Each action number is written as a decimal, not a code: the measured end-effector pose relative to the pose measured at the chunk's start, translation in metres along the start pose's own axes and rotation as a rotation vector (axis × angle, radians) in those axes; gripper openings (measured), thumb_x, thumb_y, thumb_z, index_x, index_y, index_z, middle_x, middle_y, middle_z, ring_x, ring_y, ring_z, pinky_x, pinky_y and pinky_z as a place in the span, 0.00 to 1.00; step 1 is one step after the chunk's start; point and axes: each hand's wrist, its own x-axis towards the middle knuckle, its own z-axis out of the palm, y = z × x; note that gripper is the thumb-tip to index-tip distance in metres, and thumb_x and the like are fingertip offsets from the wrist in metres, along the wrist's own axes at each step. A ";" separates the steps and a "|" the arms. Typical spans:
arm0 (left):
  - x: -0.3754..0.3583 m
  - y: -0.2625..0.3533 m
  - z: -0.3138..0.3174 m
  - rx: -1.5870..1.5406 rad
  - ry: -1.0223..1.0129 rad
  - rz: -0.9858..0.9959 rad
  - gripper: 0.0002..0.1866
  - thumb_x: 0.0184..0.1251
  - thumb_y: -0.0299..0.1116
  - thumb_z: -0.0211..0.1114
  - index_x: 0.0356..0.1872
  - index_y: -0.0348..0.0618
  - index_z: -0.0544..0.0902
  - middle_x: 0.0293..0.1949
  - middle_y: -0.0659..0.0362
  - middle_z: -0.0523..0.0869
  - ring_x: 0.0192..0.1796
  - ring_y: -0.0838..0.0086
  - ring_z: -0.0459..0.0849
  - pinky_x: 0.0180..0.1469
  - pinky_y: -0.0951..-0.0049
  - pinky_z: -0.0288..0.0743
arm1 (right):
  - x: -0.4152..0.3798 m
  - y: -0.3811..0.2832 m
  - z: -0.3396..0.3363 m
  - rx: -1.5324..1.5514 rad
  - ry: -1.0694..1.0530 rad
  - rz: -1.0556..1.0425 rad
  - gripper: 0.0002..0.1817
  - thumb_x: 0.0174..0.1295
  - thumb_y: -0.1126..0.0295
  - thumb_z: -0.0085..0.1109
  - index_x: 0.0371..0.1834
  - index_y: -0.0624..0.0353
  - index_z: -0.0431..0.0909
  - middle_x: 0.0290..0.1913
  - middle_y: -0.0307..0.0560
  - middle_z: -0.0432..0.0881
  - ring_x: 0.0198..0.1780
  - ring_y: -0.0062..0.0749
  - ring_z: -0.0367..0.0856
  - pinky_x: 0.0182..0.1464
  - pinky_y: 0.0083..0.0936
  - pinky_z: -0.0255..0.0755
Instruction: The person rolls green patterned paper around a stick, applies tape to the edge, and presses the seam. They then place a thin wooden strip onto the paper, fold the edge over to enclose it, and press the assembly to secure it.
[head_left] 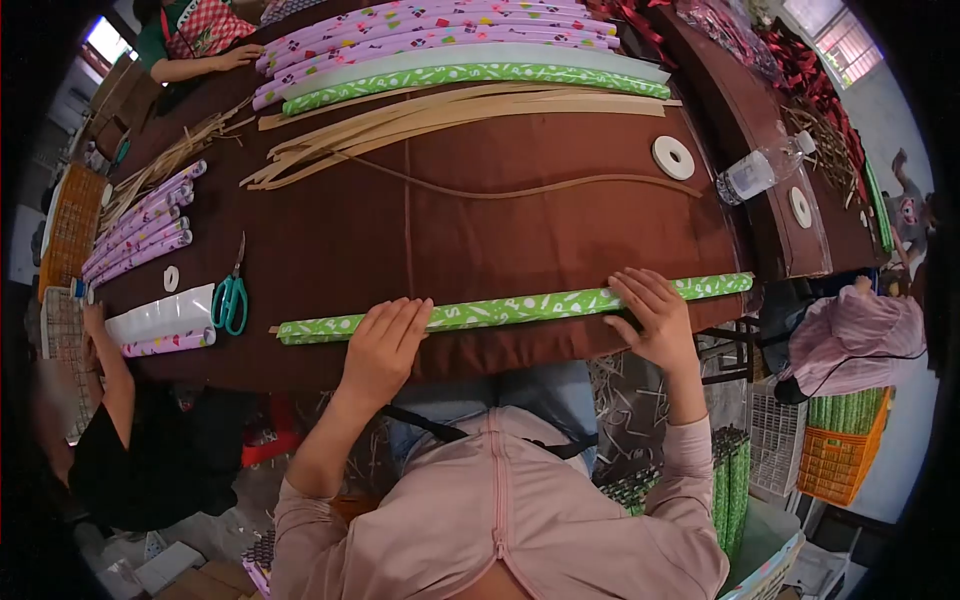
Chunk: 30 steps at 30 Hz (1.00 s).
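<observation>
A long roll of green wrapping paper [520, 308] with white print lies across the near edge of the table. My left hand [388, 338] rests on its left part, fingers stretched flat over the paper. Toward the other end, my right hand [652, 315] touches the roll with extended fingers, its thumb spread apart. Neither hand is wrapped around the roll. A brown strip end [274, 330] sticks out at the roll's left end. Teal-handled scissors [231, 303] lie to the left of my left hand.
Beyond lie brown paper strips [420, 125], a green roll [480, 82] and purple rolls [430, 35]. A tape roll [673, 158] and plastic bottle [755, 175] are at right. Co-workers' hands [238, 57] show at far left; an orange crate [840, 455] stands right.
</observation>
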 end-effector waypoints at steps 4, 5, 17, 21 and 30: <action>-0.003 0.000 -0.001 -0.009 0.009 0.006 0.23 0.61 0.30 0.66 0.58 0.37 0.80 0.50 0.53 0.85 0.54 0.62 0.83 0.59 0.61 0.76 | 0.039 -0.042 0.024 0.132 -0.043 -0.154 0.31 0.55 0.61 0.71 0.62 0.59 0.77 0.60 0.49 0.81 0.62 0.44 0.78 0.65 0.41 0.72; -0.003 0.001 -0.002 -0.006 0.007 0.005 0.23 0.61 0.30 0.66 0.58 0.37 0.80 0.50 0.53 0.85 0.54 0.62 0.83 0.59 0.61 0.76 | 0.049 -0.053 0.030 0.176 -0.053 -0.162 0.31 0.55 0.61 0.70 0.64 0.57 0.76 0.60 0.47 0.81 0.63 0.43 0.78 0.65 0.41 0.72; -0.077 -0.077 -0.066 0.046 -0.067 -0.293 0.18 0.60 0.28 0.70 0.51 0.37 0.83 0.47 0.51 0.87 0.53 0.58 0.85 0.56 0.62 0.78 | 0.063 -0.078 0.057 0.078 -0.031 -0.296 0.28 0.59 0.64 0.65 0.66 0.49 0.75 0.59 0.43 0.82 0.59 0.41 0.81 0.62 0.38 0.76; -0.110 -0.085 -0.073 -0.010 0.246 -0.679 0.12 0.62 0.22 0.66 0.46 0.38 0.86 0.42 0.52 0.87 0.45 0.58 0.85 0.49 0.64 0.79 | 0.067 -0.089 0.058 0.090 -0.028 -0.313 0.27 0.58 0.66 0.67 0.63 0.53 0.77 0.60 0.45 0.81 0.59 0.42 0.81 0.61 0.40 0.75; -0.107 -0.079 -0.053 -0.890 0.525 -1.232 0.13 0.72 0.27 0.63 0.53 0.33 0.81 0.35 0.60 0.88 0.35 0.82 0.83 0.38 0.81 0.77 | 0.079 -0.118 0.075 0.107 0.038 -0.335 0.22 0.61 0.70 0.65 0.59 0.57 0.78 0.59 0.46 0.82 0.58 0.41 0.82 0.56 0.36 0.78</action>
